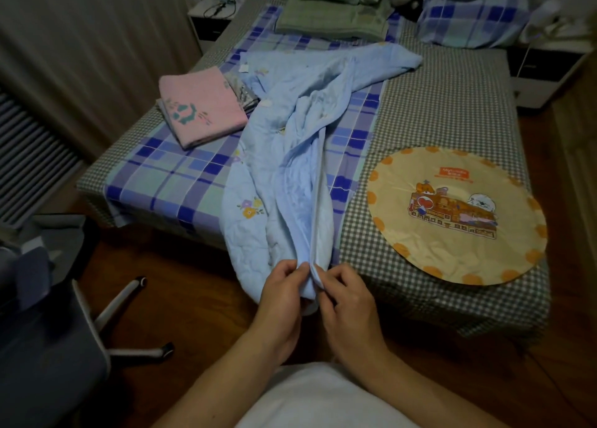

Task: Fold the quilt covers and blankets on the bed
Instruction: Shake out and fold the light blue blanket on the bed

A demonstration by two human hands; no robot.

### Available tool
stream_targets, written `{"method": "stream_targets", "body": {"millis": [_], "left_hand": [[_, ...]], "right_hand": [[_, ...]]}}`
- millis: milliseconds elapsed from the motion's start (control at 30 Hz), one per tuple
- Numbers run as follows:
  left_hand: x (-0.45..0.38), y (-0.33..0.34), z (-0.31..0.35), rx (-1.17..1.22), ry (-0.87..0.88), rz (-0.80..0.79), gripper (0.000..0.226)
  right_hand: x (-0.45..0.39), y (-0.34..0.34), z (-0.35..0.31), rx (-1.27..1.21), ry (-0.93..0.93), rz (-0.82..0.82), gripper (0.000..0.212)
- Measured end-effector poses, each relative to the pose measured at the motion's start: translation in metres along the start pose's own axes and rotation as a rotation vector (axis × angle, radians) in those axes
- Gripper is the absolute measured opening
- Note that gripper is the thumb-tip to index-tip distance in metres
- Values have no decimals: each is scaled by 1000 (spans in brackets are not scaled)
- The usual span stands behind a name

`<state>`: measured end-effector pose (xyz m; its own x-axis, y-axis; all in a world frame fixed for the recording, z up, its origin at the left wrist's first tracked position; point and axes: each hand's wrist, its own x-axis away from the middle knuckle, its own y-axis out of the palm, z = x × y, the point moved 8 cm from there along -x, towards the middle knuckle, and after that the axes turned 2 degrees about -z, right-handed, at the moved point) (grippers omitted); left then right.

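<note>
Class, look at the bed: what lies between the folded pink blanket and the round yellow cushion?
In the head view, the rumpled light blue quilt lies between the pink blanket and the yellow cushion, on the plaid sheet. Both hands pinch its near end.

My hands meet at the bed's near edge, over open wood floor (181, 301). To my left an office chair (48, 340) and its wheeled legs crowd the floor. On the bed (452, 111), a round yellow cushion (458, 216) blocks the right near corner, a pink folded blanket (202, 106) the left; bare checked sheet lies beyond the cushion.
</note>
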<state>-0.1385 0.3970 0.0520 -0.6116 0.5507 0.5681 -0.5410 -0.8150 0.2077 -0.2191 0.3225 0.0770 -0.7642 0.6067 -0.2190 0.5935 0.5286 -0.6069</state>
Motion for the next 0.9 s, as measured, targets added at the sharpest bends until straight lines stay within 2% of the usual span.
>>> {"method": "stream_targets", "body": {"millis": [167, 233, 300, 367, 433, 533, 600, 700, 833, 900], "left_hand": [[-1, 4, -3, 75, -44, -4, 27], [-3, 3, -1, 7, -48, 0, 33], [-7, -3, 3, -132, -27, 28, 24], [-11, -9, 9, -201, -22, 56, 10], [-14, -6, 16, -223, -26, 52, 5], [-15, 22, 30, -347, 28, 10, 15], [-15, 49, 42, -438, 106, -40, 17], [-23, 87, 68, -505, 263, -149, 11], [-35, 123, 100, -549, 495, -350, 9], [-34, 139, 121, -708, 788, -428, 21]], "right_hand": [[3, -4, -2, 166, -121, -26, 36], [2, -2, -6, 230, -165, -83, 35], [2, 0, -10, 227, -216, -163, 33], [5, 1, -7, 182, -231, -237, 46], [5, -3, 6, 74, -141, -252, 64], [-4, -7, 30, -218, 132, -191, 78], [-18, -20, 41, -278, 233, -64, 71], [-42, -58, 49, -291, 226, 165, 54], [-73, -92, 59, -300, 209, 232, 41], [-85, -109, 66, -282, 207, 244, 32]]}}
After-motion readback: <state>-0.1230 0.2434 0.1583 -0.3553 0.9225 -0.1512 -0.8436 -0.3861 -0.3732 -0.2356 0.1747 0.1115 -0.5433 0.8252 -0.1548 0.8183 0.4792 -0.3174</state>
